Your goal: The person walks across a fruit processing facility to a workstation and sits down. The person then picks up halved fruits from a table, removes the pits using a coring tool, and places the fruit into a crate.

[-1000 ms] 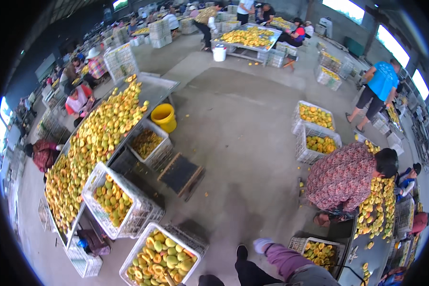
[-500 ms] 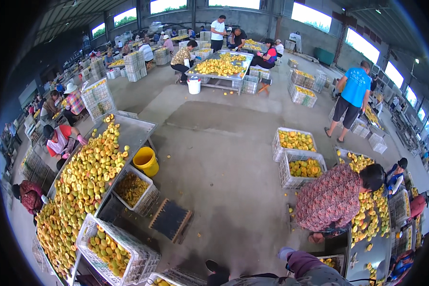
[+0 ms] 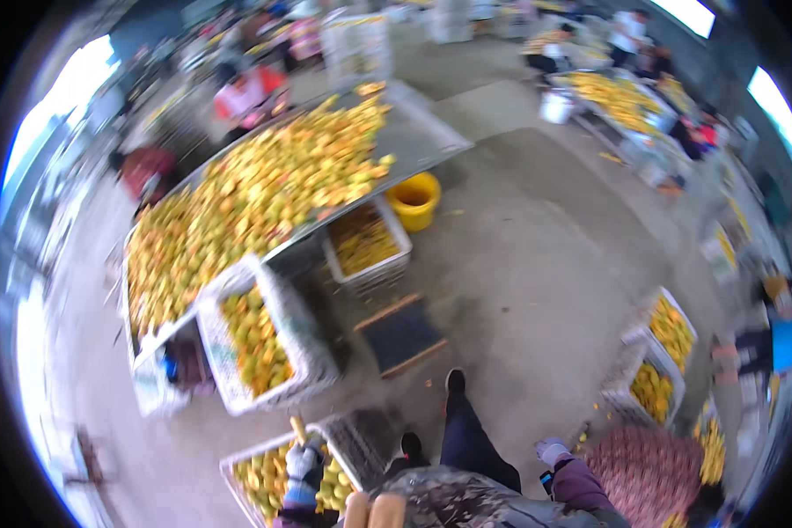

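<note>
My left hand point(image 3: 304, 463), in a pale grey glove, is closed around a short tan wooden handle point(image 3: 298, 429). It is above a white crate point(image 3: 354, 444) of yellow-green halved fruit point(image 3: 264, 482); what the handle belongs to cannot be made out. Two more tan, rounded wooden ends point(image 3: 385, 510) show at the lower edge, close to my body. Out to the right is my right hand point(image 3: 553, 451), in a pale lilac glove, low beside a person in a patterned red top point(image 3: 647, 466). Motion smears its fingers, and no held thing shows there.
A metal table point(image 3: 427, 132) heaped with fruit stands at the left, people behind it. Beside it are a fruit-filled white crate point(image 3: 312, 352), another crate point(image 3: 383, 275), a yellow bucket point(image 3: 414, 201) and a low dark stool point(image 3: 402, 336). More crates point(image 3: 620, 396) are at the right.
The view has swung right to left and downward, so the table and crates appear farther right. My left hand with the wooden handle has come into view, and so have my legs.
</note>
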`<state>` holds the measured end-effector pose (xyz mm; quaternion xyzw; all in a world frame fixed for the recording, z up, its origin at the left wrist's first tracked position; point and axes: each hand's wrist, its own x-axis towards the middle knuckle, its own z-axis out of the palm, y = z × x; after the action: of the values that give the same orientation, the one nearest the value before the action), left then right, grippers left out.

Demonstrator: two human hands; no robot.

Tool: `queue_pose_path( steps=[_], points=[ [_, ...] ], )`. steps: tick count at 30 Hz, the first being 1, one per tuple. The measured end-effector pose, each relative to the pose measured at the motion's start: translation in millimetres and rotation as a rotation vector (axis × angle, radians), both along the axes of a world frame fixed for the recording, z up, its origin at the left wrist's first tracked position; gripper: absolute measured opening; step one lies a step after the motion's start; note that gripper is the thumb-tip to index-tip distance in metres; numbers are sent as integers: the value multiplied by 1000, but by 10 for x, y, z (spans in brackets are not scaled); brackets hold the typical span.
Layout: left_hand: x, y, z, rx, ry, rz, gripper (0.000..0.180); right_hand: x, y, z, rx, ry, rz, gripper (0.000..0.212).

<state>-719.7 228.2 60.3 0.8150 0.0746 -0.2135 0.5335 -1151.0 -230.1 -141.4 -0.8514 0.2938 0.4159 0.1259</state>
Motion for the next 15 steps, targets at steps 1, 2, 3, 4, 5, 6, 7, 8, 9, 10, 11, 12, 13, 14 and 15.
queue_pose_path(
  steps=[1,2,3,4,5,6,7,8,9,10,11,12,13,14,15],
  points=[
    [-31,4,39,70,30,34,29,164,-165,32,28,-13,219,22],
    [-44,-146,271,-2,134,184,25,364,-353,40,50,-32,428,22],
    [-105,-98,226,-193,198,329,21,609,-515,12,83,-27,494,22],
    [-139,-144,239,-162,213,415,21,819,-693,1,103,35,514,23],
    [-130,-223,298,-131,232,489,21,978,-847,-26,120,99,523,24],
    [-150,-324,378,-95,236,504,24,1151,-1038,-48,136,108,557,24],
    [-136,-419,398,-90,241,526,24,1315,-1268,-99,28,129,158,25],
    [-110,-521,396,-134,240,523,25,1473,-1460,-130,-86,145,-248,26],
    [-159,-555,430,-156,227,546,26,1775,-1566,-52,-65,80,-239,28],
    [-182,-622,496,-78,252,601,25,2193,-1656,121,-40,18,-230,31],
    [-181,-650,473,-74,254,621,25,2494,-1849,211,-39,-11,-191,32],
    [-183,-656,410,-88,251,631,24,2760,-2020,295,-39,-39,-156,33],
    [-174,-659,375,-97,246,646,23,3104,-2089,425,-71,-60,-120,33],
    [-102,-740,404,-63,267,665,20,3418,-2175,569,-111,-81,-89,34],
    [-67,-722,312,-65,264,684,20,3704,-2293,640,-93,-174,-62,31]
  ],
)
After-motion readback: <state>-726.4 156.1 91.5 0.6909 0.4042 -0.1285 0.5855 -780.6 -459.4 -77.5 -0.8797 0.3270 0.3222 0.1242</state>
